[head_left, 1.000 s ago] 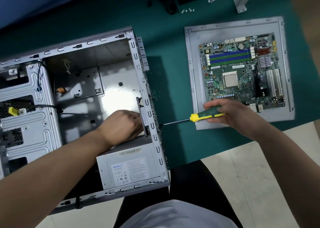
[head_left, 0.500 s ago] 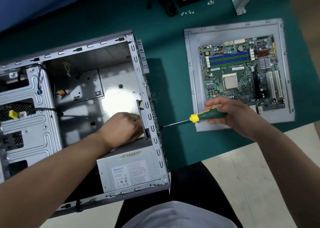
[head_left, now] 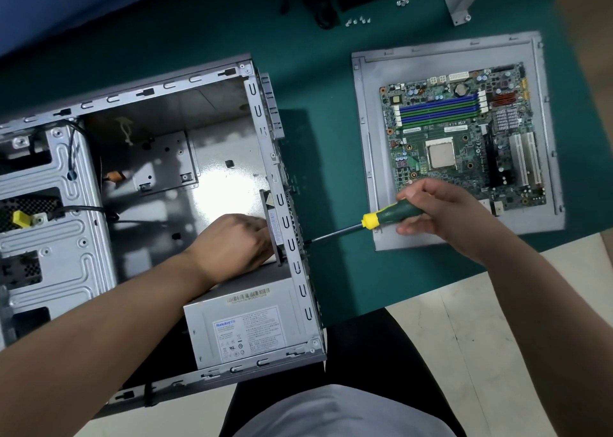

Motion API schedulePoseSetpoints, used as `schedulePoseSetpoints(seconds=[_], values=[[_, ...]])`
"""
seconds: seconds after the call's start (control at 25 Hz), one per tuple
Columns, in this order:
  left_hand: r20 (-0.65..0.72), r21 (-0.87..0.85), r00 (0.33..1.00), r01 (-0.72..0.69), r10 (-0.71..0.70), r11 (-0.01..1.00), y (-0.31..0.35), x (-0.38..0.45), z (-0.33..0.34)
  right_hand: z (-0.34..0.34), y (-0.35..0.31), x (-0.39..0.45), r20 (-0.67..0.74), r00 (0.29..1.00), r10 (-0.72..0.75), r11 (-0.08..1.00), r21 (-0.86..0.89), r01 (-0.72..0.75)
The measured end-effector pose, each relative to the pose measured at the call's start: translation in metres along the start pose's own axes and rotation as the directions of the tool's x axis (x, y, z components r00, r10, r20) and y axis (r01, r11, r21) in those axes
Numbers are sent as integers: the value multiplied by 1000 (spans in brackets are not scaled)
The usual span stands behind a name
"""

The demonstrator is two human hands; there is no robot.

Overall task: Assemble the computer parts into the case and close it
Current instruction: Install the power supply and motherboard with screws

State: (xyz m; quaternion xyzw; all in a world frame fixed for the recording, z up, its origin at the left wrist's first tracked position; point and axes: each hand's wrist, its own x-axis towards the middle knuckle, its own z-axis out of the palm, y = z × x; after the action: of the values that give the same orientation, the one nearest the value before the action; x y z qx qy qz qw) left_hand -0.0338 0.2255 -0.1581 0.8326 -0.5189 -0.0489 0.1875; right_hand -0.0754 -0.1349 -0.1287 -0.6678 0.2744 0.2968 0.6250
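We see the open computer case (head_left: 159,178) lying on its side on the green surface (head_left: 335,158), its near end hanging over the surface's edge, with the power supply (head_left: 247,327) seated in its near right corner. Our left hand (head_left: 237,244) reaches inside the case and rests against a small dark part (head_left: 273,226) at the inner face of the rear wall; its fingers are tucked out of sight, so we cannot tell whether they grip or only press. Our right hand (head_left: 438,211) curls its fingers round the green and yellow handle of the screwdriver (head_left: 371,222), whose shaft lies nearly level and whose tip meets the outside of the rear wall. Well to the right, the motherboard (head_left: 464,138) lies flat on the grey side panel (head_left: 368,171). A few loose screws (head_left: 358,21) sit at the far edge of the surface
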Motion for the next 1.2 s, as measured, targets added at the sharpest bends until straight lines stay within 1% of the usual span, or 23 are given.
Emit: schedulePoseSetpoints(seconds=[0.08,0.12,0.16,0.24,0.28,0.36,0.4,0.44,0.52,0.56,0.68,0.76,0.84,0.88,0.92,0.96,1.0,1.04,1.12,1.16,1.2], values=[[7,-10,1000,2,-2,1000,0,0,0,3,2,0,-22,1000,5,991,-131,-8],[9,-12,1000,7,-7,1000,1,0,-1,4,2,1,-16,1000,27,986,-163,-29],[9,-13,1000,9,-9,1000,1,0,-1,5,2,3,-1,998,64,989,-135,-63],[14,-18,1000,13,-13,1000,1,0,-2,3,0,4,46,990,131,988,70,-134],[17,-22,1000,14,-13,1000,1,1,-3,-1,0,4,69,990,125,980,149,-134],[18,-29,1000,13,-12,999,1,1,-2,-5,4,2,75,995,71,977,197,-84],[19,-30,1000,13,-12,999,1,1,-2,-3,5,1,57,997,55,981,181,-65],[18,-30,1000,14,-14,999,1,1,-2,0,6,-1,33,998,53,990,126,-57],[11,-28,1000,21,-21,999,2,1,-3,5,5,-2,4,999,41,999,-35,-41],[10,-30,1000,23,-23,999,2,0,-3,6,5,-1,2,1000,31,996,-87,-30],[19,-25,999,43,-43,999,2,-1,-2,3,1,-2,36,999,37,994,-107,-33],[64,-21,996,62,-60,998,3,-1,-3,-6,0,-4,26,999,30,997,-73,-28],[95,-25,989,113,-111,993,4,-1,-4,-18,-2,-7,-59,998,-10,998,63,13],[102,-47,982,167,-162,985,4,-3,-3,-22,-3,-10,-110,993,-32,989,139,48],[142,-99,961,252,-237,963,3,-5,-3,-24,-3,-12,-160,986,-56,980,180,84],[223,-169,920,361,-321,917,2,-6,-5,-23,-2,-14,-213,974,-82,978,171,120],[334,-235,855,484,-398,843,1,-8,-6,-19,0,-16,-267,958,-109,979,135,149],[435,-270,780,589,-449,762,0,-12,-8,-12,3,-16,-320,938,-131,979,108,174],[567,-311,648,740,-508,597,1,-18,-12,9,10,-16,-434,894,-115,977,112,180],[599,-355,602,791,-529,498,3,-21,-18,21,13,-16,-491,866,-95,975,130,181],[625,-417,563,827,-541,378,5,-23,-25,31,16,-15,-542,836,-84,974,133,184]])
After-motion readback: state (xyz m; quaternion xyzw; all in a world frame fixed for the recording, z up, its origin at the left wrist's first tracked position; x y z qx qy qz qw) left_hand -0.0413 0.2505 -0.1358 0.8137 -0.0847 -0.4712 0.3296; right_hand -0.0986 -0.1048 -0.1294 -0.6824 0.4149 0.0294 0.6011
